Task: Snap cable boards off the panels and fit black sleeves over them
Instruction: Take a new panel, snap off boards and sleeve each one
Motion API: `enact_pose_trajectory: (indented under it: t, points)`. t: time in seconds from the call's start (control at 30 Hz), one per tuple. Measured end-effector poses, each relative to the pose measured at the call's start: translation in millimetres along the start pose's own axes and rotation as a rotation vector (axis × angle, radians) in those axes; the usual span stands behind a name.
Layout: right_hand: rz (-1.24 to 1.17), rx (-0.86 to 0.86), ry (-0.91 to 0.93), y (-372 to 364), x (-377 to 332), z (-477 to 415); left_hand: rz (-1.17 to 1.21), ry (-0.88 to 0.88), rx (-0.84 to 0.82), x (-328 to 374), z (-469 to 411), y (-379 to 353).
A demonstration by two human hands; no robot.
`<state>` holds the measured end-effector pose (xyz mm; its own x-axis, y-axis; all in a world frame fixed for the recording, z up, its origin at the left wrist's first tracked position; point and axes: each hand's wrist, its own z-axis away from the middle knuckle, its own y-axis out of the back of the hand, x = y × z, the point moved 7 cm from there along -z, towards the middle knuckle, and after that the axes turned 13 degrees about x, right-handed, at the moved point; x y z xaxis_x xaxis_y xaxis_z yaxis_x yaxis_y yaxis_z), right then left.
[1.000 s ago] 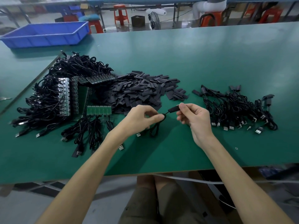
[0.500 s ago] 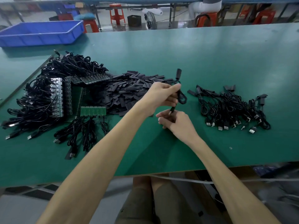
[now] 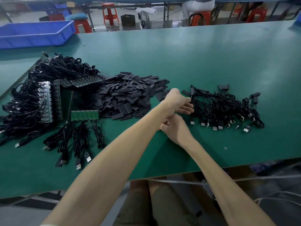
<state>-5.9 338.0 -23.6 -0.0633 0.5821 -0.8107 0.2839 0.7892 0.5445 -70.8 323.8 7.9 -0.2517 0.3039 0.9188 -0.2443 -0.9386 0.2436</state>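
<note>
Left hand [image 3: 180, 103] is crossed over to the pile of sleeved cables [image 3: 224, 108], fingers stretched out loose and touching its near edge, not pinching anything. Right hand [image 3: 175, 129] sits tucked under the left forearm with its fingers curled. Can't tell if it holds anything, the arm hides it.

My worry: those cables are all loops, so a finger could hook one on the way out and drag the done pile into the heap of black sleeves [image 3: 130, 98] just left of that hand. A dragged sleeve might slip off its board too. With the arms crossed, the forearm could also sweep loose sleeves around.

The green panels [image 3: 84, 114] and the unsnapped cable tangle [image 3: 32, 101] lie well off to the left of both hands.

Everything's on a green table [image 3: 195, 54]. There's a blue crate [image 3: 32, 33] at the far left, with orange stools [image 3: 110, 13] and a floor fan [image 3: 144, 18] beyond the table.
</note>
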Motion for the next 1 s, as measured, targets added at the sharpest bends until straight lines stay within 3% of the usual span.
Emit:
enact_pose_trajectory:
  t: [0.23, 0.43, 0.6, 0.8, 0.9, 1.0]
  points:
    - [-0.037, -0.030, -0.031, -1.1, 0.5, 2.0, -0.025, 0.018, 0.017, -6.0, 2.6, 6.7]
    - [-0.053, -0.036, 0.013, -0.4, -6.3, 3.9, 0.037, 0.036, -0.156, -3.5, 12.4, -1.6]
    - [-0.110, -0.031, 0.030, 2.0, -10.3, 6.3, 0.014, -0.063, -0.255, -0.9, 17.9, -3.9]
    - [-0.149, -0.037, 0.028, 1.7, -6.8, 5.8, -0.103, -0.377, 0.108, 9.5, 22.1, 54.6]
    - [-0.158, -0.044, 0.032, 0.5, -5.1, 5.6, -0.422, -0.509, 0.245, 7.0, 32.3, 111.8]
    - [-0.159, -0.046, 0.027, 0.5, -4.2, 6.8, -0.746, -0.421, 0.343, -9.3, 37.2, 176.6]
